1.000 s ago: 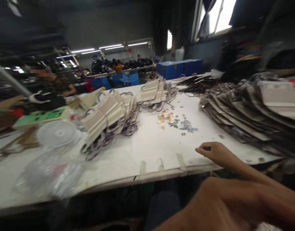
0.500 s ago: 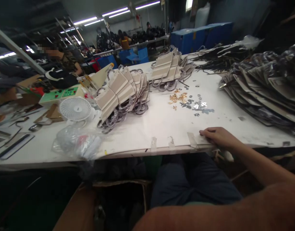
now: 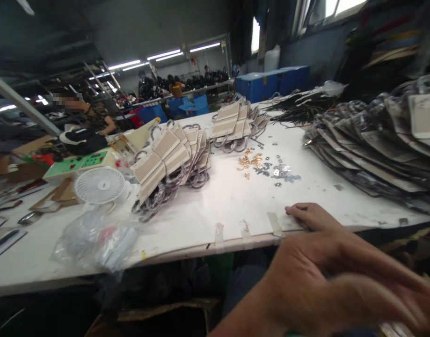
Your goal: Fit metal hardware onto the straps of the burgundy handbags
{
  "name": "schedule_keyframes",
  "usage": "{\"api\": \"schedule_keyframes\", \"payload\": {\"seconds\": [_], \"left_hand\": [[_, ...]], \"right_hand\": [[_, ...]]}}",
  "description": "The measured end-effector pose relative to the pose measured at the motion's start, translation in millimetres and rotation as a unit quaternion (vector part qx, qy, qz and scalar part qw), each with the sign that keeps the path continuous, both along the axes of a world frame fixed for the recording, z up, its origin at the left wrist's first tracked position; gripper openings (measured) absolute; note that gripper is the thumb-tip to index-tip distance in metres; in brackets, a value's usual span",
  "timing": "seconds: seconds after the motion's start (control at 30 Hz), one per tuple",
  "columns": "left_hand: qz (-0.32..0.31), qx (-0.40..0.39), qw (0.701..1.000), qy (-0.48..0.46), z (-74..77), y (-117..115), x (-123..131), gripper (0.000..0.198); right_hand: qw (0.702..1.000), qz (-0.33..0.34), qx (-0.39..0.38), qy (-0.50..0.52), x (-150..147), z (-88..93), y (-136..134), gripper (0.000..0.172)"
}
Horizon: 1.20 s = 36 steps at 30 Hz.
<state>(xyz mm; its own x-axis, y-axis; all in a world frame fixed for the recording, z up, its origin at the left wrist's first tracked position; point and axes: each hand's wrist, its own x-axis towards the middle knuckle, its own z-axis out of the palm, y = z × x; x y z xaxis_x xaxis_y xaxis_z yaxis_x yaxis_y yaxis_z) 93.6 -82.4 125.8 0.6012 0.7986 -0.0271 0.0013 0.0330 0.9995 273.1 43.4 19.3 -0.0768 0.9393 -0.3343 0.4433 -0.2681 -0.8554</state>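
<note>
And here you are at the white-topped table, your right hand over its front edge, fingers curled in together, the tips just beside a pale strip of translucent tape; whether they pinch anything, I cannot tell. Across the foreground comes your left hand, big and close, pointing to your right, thumb and fingers bent and blurred; its grip is hidden, so no call on whether it holds something. Beyond your right hand, out on the table, lie the small gold-coloured metal pieces, loosely heaped, and touching their right side the small flat silver-grey metal pieces, a few strays scattered around. Over to the right, a broad fanned stack of beige-and-brown panels with plastic-wrapped loops leans in layers; to the left, a fanned bundle of beige panels with looped handles, and a white round fan just beside it. A crumpled clear plastic bag sits nearer you, by the front edge.
</note>
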Motion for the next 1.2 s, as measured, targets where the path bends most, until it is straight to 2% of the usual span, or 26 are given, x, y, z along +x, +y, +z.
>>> {"api": "schedule_keyframes", "payload": {"seconds": [0.03,0.1,0.17,0.23,0.3,0.37,0.4,0.47,0.5,0.53,0.6,0.63,0.7,0.73,0.77,0.83,0.93,1.0,1.1,1.2], "left_hand": [[0.042,0.024,0.999,0.01,-3.3,13.6,-6.2,0.056],[0.143,0.096,0.983,0.056,-19.2,39.9,-24.1,0.047],[0.143,0.19,0.963,0.13,-44.4,65.1,-49.3,0.037],[0.152,0.257,0.934,0.196,-71.6,89.1,-78.8,0.035],[0.192,0.279,0.907,0.249,-93.2,112.0,-107.9,0.036],[0.231,0.274,0.891,0.277,-104.2,133.7,-132.5,0.034],[0.252,0.271,0.885,0.284,-105.0,144.0,-142.9,0.032],[0.31,0.293,0.852,0.303,-97.3,163.5,-162.2,0.029],[0.346,0.324,0.82,0.32,-89.5,172.6,-172.7,0.029],[0.38,0.363,0.778,0.344,-79.8,181.3,-184.9,0.03],[0.438,0.436,0.674,0.405,-57.8,197.4,-216.5,0.036],[0.461,0.448,0.629,0.438,-47.2,204.7,-236.3,0.04],[0.521,0.407,0.555,0.505,-29.9,217.5,-281.8,0.055],[0.543,0.356,0.533,0.543,-24.0,222.6,-305.6,0.064],[0.542,0.289,0.528,0.586,-20.0,226.8,-328.6,0.071],[0.489,0.188,0.557,0.644,-16.8,232.1,-367.4,0.073],[0.441,0.144,0.581,0.669,-18.4,233.8,-397.5,0.057],[0.423,0.149,0.578,0.681,-19.7,232.8,-398.9,0.05],[0.396,0.181,0.57,0.696,-16.7,230.7,-385.8,0.042],[0.402,0.203,0.557,0.698,-1.4,228.9,-373.2,0.036]], "right_hand": [[1.0,0.004,0.01,0.002,-1.6,1.1,0.4,0.049],[1.0,0.007,0.028,0.0,-3.7,1.5,1.8,0.05],[0.999,0.008,0.033,-0.003,-4.6,0.0,3.2,0.051],[1.0,0.01,0.03,0.0,-4.7,-1.8,4.5,0.05],[0.999,0.015,0.033,0.006,-4.7,-2.6,6.1,0.05],[0.999,0.021,0.039,0.008,-5.0,-1.9,8.2,0.05],[0.999,0.022,0.038,0.007,-5.4,-1.2,9.3,0.051],[0.999,0.018,0.03,0.008,-6.6,0.2,11.6,0.052],[1.0,0.014,0.025,0.011,-7.3,0.6,12.5,0.053],[1.0,0.011,0.02,0.015,-8.0,0.7,13.4,0.053],[1.0,0.004,0.007,0.027,-9.1,0.1,14.7,0.055],[0.999,0.001,-0.002,0.035,-9.4,-0.6,15.3,0.056],[0.999,-0.003,-0.02,0.046,-9.6,-2.3,16.3,0.059],[0.999,-0.002,-0.025,0.048,-9.4,-3.1,16.8,0.059],[0.998,0.001,-0.027,0.048,-9.0,-3.9,17.3,0.06],[0.999,0.004,-0.03,0.045,-8.3,-5.2,18.1,0.06],[0.999,0.003,-0.027,0.046,-7.7,-7.0,18.0,0.06],[0.999,0.0,-0.022,0.048,-7.8,-8.4,16.9,0.059],[0.999,-0.007,-0.008,0.05,-8.5,-10.1,14.5,0.056],[0.999,-0.014,0.007,0.047,-9.6,-9.2,12.4,0.055]]}}
